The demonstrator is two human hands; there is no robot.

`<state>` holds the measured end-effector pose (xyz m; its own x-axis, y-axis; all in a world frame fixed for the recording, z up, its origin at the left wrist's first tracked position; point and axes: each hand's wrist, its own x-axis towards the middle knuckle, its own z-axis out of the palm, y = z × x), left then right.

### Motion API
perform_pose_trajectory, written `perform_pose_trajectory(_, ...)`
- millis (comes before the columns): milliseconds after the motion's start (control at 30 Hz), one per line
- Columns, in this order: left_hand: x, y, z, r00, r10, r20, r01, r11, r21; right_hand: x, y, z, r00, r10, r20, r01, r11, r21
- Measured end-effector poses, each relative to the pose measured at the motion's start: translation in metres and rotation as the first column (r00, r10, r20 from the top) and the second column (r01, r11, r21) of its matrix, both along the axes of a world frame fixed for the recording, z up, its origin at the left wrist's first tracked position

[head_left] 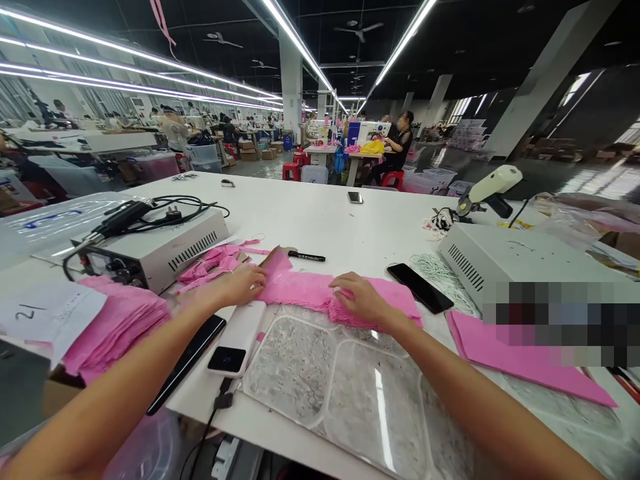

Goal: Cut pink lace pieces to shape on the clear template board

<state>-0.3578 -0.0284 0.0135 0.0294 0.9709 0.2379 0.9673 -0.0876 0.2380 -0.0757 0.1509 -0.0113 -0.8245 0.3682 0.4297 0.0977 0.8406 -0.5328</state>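
A stack of pink fabric pieces [395,299] lies on the table behind a clear-topped board [293,363]. My right hand [360,298] is on the stack's left part, its fingers bent and closed at the edge of a pink fabric piece [305,288]. Something small and white shows at its fingertips. At the other end of that piece is my left hand [246,283], fingers curled together on the fabric. Beside it stand a brown edge and crumpled pink fabric strips [215,260]. A white power bank [235,350] with a lit display sits below my left hand.
Grey boxy machines [150,247] [530,263] flank the work area. Around it lie a black marker [307,256], a black phone [420,288], pink sheets [525,360] and a fabric pile [120,320] under paper marked 21. A person [397,150] sits at a sewing machine beyond.
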Motion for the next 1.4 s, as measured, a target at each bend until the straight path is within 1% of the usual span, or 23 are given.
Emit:
perform_pose_trajectory(33,0.006,0.002,0.0,1.0,-0.014,-0.002,0.014,1.0,0.011,0.012,0.003,-0.001,0.999,-0.049,-0.012,0.049,0.999,-0.019)
perform_pose_trajectory(100,0.024,0.01,0.0,0.998,-0.056,0.0,0.056,0.998,0.03,0.039,0.01,-0.002,0.988,-0.152,-0.023,0.15,0.987,-0.062)
perform_pose_trajectory(200,0.065,0.03,-0.003,0.988,-0.152,0.002,0.152,0.988,0.027,0.079,0.019,-0.004,0.968,-0.252,-0.007,0.25,0.962,-0.112)
perform_pose_trajectory(300,0.102,0.056,-0.013,0.977,-0.211,0.0,0.211,0.977,0.015,0.103,0.02,-0.01,0.959,-0.282,0.012,0.281,0.95,-0.138)
perform_pose_trajectory(400,0.12,0.077,-0.021,0.974,-0.226,0.021,0.225,0.974,0.011,0.109,0.018,-0.015,0.963,-0.268,0.031,0.27,0.951,-0.151)
perform_pose_trajectory(467,0.123,0.085,-0.023,0.975,-0.218,0.048,0.218,0.976,0.013,0.109,0.018,-0.017,0.967,-0.252,0.041,0.255,0.955,-0.151)
perform_pose_trajectory(533,0.123,0.089,-0.022,0.976,-0.202,0.077,0.201,0.979,0.015,0.108,0.019,-0.018,0.971,-0.234,0.047,0.239,0.96,-0.148)
perform_pose_trajectory(600,0.121,0.091,-0.017,0.977,-0.185,0.105,0.185,0.983,0.018,0.11,0.022,-0.018,0.974,-0.22,0.048,0.225,0.964,-0.143)
perform_pose_trajectory(733,0.123,0.097,-0.001,0.972,-0.167,0.165,0.162,0.986,0.047,0.113,0.024,-0.017,0.975,-0.218,0.034,0.221,0.968,-0.119)
perform_pose_trajectory(833,0.128,0.102,0.01,0.964,-0.163,0.212,0.15,0.986,0.076,0.106,0.018,-0.014,0.966,-0.258,0.029,0.259,0.964,-0.063)
perform_pose_trajectory(933,0.134,0.103,0.017,0.955,-0.167,0.244,0.145,0.984,0.104,0.088,0.01,-0.011,0.943,-0.332,0.017,0.332,0.943,0.032)
perform_pose_trajectory(1033,0.136,0.099,0.019,0.95,-0.181,0.253,0.153,0.98,0.125,0.072,0.011,-0.013,0.919,-0.393,-0.003,0.391,0.913,0.121)
perform_pose_trajectory(1100,0.133,0.093,0.017,0.949,-0.188,0.253,0.156,0.978,0.139,0.071,0.017,-0.015,0.907,-0.42,-0.019,0.417,0.894,0.165)
perform_pose_trajectory(1200,0.127,0.08,0.012,0.948,-0.184,0.259,0.145,0.976,0.163,0.09,0.024,-0.019,0.904,-0.424,-0.051,0.424,0.88,0.214)
perform_pose_trajectory(1267,0.124,0.068,0.007,0.945,-0.182,0.27,0.138,0.975,0.173,0.109,0.02,-0.02,0.915,-0.397,-0.068,0.401,0.884,0.24)
perform_pose_trajectory(1333,0.123,0.053,0.001,0.939,-0.193,0.284,0.149,0.974,0.171,0.128,0.006,-0.022,0.935,-0.344,-0.082,0.353,0.896,0.271)
perform_pose_trajectory(1400,0.124,0.034,-0.005,0.93,-0.211,0.3,0.171,0.973,0.156,0.143,-0.016,-0.025,0.964,-0.247,-0.097,0.265,0.904,0.335)
